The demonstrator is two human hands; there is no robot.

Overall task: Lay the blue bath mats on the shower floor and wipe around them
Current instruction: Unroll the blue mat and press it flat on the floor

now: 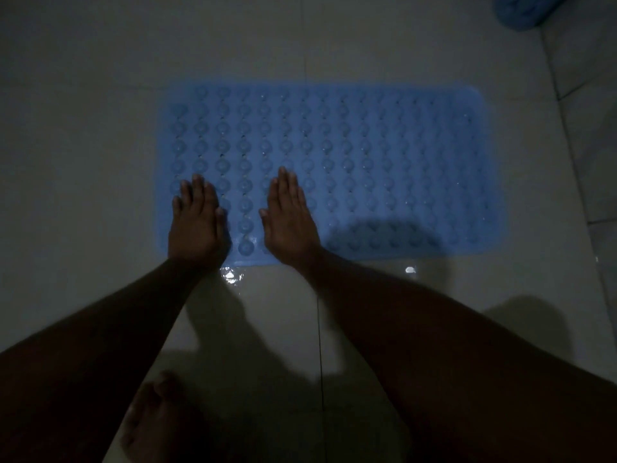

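Note:
A blue bath mat (367, 155) with rows of round bumps lies flat on the pale tiled shower floor (83, 145). My left hand (197, 222) presses flat on the mat's near left corner, fingers straight. Just to its right, my right hand (288, 218) also lies flat on the mat with fingers together and straight. Both forearms reach in from the bottom of the view. A second blue object (524, 11), perhaps another mat, shows partly at the top right corner.
The floor is wet, with bright glints (230, 274) by the mat's near edge. A bare foot (157, 419) stands at the bottom left. Tile joints run down the right side (567, 128). The light is dim.

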